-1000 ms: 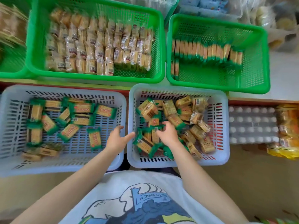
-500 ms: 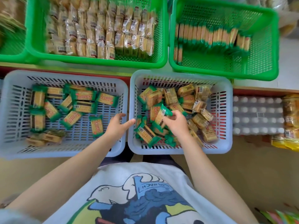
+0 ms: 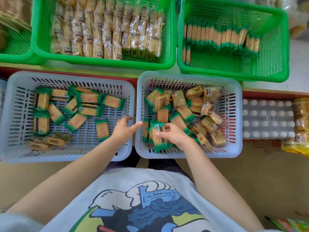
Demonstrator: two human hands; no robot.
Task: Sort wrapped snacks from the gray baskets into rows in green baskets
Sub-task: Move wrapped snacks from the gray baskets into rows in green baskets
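Note:
Two gray baskets stand side by side in front of me. The left gray basket [image 3: 10,148] holds loose green-edged cracker packs. The right gray basket [image 3: 234,148] holds a mixed heap of green-edged and clear-wrapped packs. My right hand [image 3: 173,133] is inside it, its fingers curled round a green-edged pack [image 3: 157,139] at the heap's near left. My left hand [image 3: 122,129] hovers over the rims between the two baskets, fingers relaxed, holding nothing. Behind, one green basket [image 3: 107,63] has rows of clear-wrapped snacks and another green basket [image 3: 274,47] a row of green-edged packs.
A third green basket [image 3: 15,56] shows at the far left. To the right of the gray baskets lies a shrink-wrapped pack of white-capped bottles [image 3: 267,118], with yellow packaged goods [image 3: 301,124] beside it. A counter edge [image 3: 83,69] runs between the gray and green baskets.
My right hand has drawn back toward the near left of the heap and now grips a green-edged pack. My left hand has barely moved. The view tilted slightly downward.

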